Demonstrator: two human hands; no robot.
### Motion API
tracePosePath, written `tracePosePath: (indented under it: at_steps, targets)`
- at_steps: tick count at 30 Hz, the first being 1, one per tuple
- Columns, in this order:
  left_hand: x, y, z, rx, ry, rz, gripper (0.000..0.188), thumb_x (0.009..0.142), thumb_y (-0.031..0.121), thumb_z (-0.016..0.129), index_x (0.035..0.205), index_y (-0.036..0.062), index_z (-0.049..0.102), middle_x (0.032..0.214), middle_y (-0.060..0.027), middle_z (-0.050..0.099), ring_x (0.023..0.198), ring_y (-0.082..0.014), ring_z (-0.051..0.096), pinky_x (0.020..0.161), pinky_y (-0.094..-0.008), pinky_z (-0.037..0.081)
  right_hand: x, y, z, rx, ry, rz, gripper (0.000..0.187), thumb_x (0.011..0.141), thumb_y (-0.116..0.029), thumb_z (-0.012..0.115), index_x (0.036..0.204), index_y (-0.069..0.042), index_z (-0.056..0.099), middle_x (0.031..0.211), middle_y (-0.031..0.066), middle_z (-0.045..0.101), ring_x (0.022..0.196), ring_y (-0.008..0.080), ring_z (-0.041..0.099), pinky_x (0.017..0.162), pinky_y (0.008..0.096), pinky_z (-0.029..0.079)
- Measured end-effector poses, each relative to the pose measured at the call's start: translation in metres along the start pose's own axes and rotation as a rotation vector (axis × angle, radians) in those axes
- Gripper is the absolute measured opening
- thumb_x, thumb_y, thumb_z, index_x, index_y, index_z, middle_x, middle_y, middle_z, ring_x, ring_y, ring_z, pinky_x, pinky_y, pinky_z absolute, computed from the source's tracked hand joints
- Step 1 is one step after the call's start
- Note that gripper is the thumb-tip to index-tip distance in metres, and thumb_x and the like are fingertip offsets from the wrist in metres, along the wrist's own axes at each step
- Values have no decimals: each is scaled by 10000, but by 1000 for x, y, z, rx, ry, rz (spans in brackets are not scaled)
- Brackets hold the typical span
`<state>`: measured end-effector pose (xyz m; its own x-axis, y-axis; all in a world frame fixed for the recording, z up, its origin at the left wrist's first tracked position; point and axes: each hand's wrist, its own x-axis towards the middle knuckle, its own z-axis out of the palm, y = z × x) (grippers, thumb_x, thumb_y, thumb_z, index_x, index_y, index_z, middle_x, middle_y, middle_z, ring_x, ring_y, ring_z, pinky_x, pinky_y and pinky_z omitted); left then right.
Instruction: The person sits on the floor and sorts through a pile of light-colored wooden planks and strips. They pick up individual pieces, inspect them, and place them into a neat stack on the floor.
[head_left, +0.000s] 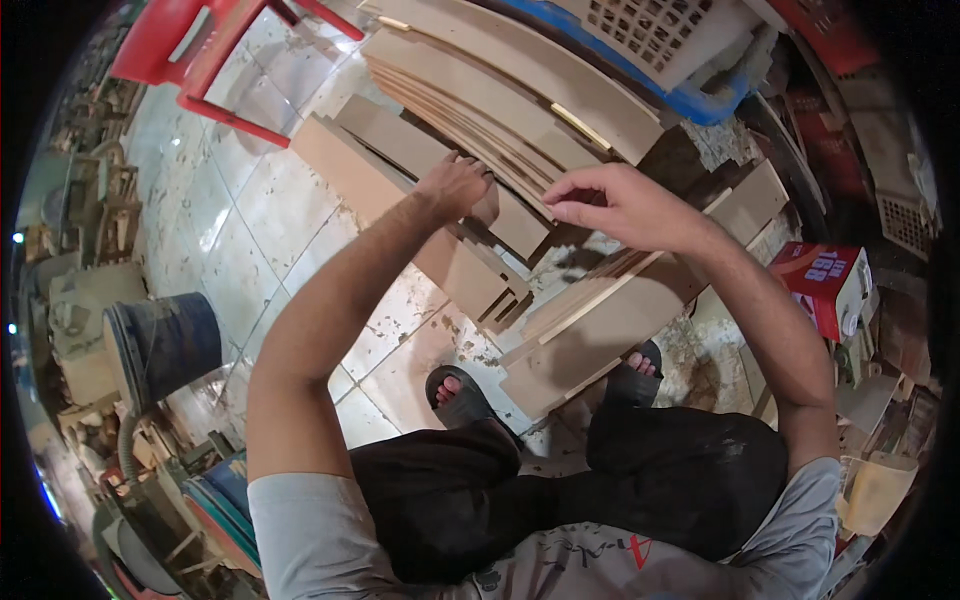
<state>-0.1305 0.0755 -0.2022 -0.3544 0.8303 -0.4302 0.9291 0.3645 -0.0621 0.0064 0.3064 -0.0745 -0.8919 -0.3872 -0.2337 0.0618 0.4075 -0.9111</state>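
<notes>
My left hand [462,187] is closed at the edge of a narrow wooden board [522,226] in the middle of the floor, its fingertips partly hidden. Just right of that board's end hovers my right hand [615,203], fingers bent, with a gap between thumb and forefinger and nothing visible in it. Below my left hand lies a long light-brown board [440,262] with slots cut in its near end. Beyond both hands rests a stack of long flat boards [480,95]. A further pile of boards [590,325] lies under my right forearm, near my feet.
A red plastic chair [190,60] stands at the far left. To the left is a dark blue bucket [165,345]. At the far right sit a blue-rimmed crate [715,100] and a red box [822,285]. Debris is scattered over the tiled floor [270,210].
</notes>
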Motion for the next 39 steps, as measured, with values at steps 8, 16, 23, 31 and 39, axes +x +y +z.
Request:
tracePosePath:
  at_steps: [8, 16, 23, 31, 39]
  targets:
    - [-1, 1, 3, 108, 94, -29, 542, 790, 186, 680, 1286, 84, 486, 1243, -91, 577, 1247, -245, 514, 1102, -454, 355, -4, 32, -27, 250, 124, 80, 278, 959, -241, 600, 1104, -9, 648, 924, 9, 660, 850, 88, 595, 791, 250, 479]
    - [-7, 5, -7, 87, 16, -68, 451, 770, 74, 637, 1199, 83, 497, 1201, -89, 586, 1218, -252, 528, 1042, -452, 398, -6, 31, -25, 299, 132, 53, 294, 955, -241, 605, 1118, 3, 635, 929, 15, 656, 835, 86, 603, 777, 250, 493]
    - [-3, 4, -10, 119, 9, -41, 453, 777, 115, 642, 1207, 74, 503, 1178, -87, 585, 1205, -245, 532, 1032, -464, 391, -10, 33, -30, 323, 109, 75, 285, 961, -249, 596, 1131, -24, 633, 930, -2, 652, 841, 73, 586, 767, 228, 475]
    - [0, 2, 0, 180, -10, -33, 568, 744, 149, 681, 1272, 69, 488, 1245, -77, 550, 1244, -232, 502, 1109, -466, 317, -7, 28, -28, 296, 116, 114, 304, 958, -269, 603, 1149, -35, 630, 930, -4, 653, 852, 73, 587, 772, 228, 473]
    - [-2, 5, -8, 193, -73, -28, 544, 740, 173, 693, 1235, 66, 496, 1226, -74, 556, 1239, -238, 506, 1135, -472, 285, -7, 28, -29, 299, 104, 114, 328, 948, -288, 616, 1155, -34, 627, 934, -4, 653, 848, 73, 588, 767, 226, 471]
